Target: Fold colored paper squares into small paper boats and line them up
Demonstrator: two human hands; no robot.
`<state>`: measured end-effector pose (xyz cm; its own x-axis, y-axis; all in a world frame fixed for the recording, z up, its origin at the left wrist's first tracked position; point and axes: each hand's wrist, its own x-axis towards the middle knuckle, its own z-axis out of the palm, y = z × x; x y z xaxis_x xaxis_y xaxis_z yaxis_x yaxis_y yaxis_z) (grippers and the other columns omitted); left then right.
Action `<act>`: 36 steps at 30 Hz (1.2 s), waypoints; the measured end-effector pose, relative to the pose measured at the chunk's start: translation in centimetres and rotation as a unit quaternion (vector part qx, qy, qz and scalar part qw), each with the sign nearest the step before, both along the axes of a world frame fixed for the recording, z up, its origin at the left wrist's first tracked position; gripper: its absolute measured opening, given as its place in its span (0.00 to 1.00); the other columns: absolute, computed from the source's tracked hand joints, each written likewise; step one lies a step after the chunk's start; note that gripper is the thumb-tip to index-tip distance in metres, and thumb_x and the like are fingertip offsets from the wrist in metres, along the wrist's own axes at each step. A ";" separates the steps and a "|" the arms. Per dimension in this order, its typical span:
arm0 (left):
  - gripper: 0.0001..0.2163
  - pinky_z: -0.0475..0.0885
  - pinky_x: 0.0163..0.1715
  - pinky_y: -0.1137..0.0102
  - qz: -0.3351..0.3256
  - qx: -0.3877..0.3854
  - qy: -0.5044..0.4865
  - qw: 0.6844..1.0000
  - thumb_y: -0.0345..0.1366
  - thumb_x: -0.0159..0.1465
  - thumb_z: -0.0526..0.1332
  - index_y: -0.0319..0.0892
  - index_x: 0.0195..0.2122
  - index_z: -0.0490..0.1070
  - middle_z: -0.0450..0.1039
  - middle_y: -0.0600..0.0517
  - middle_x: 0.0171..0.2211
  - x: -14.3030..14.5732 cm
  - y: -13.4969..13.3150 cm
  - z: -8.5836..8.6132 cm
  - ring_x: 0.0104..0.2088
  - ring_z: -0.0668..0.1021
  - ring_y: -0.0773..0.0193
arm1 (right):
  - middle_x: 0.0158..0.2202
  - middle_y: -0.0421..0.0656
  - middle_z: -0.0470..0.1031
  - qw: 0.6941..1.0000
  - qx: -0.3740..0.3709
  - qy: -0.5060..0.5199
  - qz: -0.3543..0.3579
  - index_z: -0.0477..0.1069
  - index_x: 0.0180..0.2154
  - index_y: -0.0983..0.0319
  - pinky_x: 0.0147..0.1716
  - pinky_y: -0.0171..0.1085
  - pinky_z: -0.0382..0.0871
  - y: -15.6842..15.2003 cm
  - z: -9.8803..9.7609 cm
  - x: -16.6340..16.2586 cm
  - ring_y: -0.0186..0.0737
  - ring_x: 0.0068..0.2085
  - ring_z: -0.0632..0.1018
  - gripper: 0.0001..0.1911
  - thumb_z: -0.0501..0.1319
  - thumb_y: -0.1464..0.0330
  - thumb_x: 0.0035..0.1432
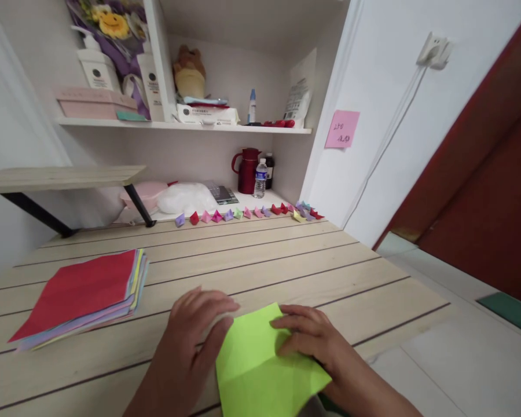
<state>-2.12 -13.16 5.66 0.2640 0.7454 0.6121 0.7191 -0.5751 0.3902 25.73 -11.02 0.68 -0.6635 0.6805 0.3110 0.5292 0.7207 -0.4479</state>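
Note:
A bright yellow-green sheet of paper lies at the table's near edge, a faint crease line running across it. My right hand is on its right side, bent fingers over the top surface and the paper's right corner by my palm. Part of that grip is hidden. My left hand hovers at the sheet's left edge, thumb and fingers apart, the thumb tip close to the paper. Left of it sits a stack of coloured paper with a red sheet on top.
Along the table's back edge runs a row of small folded paper boats. Behind them stand a red jug and a water bottle. A small raised shelf on black legs occupies the back left. The wooden table ends at the right above floor tiles.

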 end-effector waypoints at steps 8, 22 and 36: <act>0.19 0.41 0.67 0.54 0.021 0.005 0.133 0.991 0.53 0.69 0.50 0.55 0.56 0.68 0.78 0.54 0.52 0.0 -4.9 -5.9 0.55 0.74 0.57 | 0.60 0.43 0.72 0.999 0.049 -0.010 -0.022 0.70 0.54 0.53 0.56 0.50 0.64 -2.1 -1.0 0.3 0.53 0.63 0.68 0.25 0.62 0.73 0.55; 0.27 0.74 0.49 0.61 0.120 -0.232 -0.133 0.956 0.50 0.70 0.52 0.54 0.68 0.49 0.80 0.51 0.47 -0.1 -4.8 -6.0 0.48 0.81 0.59 | 0.44 0.45 0.77 0.978 -0.032 0.080 -0.188 0.55 0.65 0.51 0.44 0.51 0.72 -1.8 -0.5 -1.1 0.49 0.43 0.76 0.28 0.56 0.64 0.66; 0.26 0.61 0.59 0.40 0.311 0.156 0.170 0.922 0.27 0.62 0.62 0.42 0.62 0.64 0.61 0.34 0.64 4.1 -4.8 -6.5 0.64 0.66 0.41 | 0.64 0.49 0.59 0.974 0.074 0.026 -0.212 0.66 0.59 0.51 0.51 0.53 0.71 -0.9 -1.7 -2.1 0.52 0.54 0.74 0.25 0.58 0.70 0.61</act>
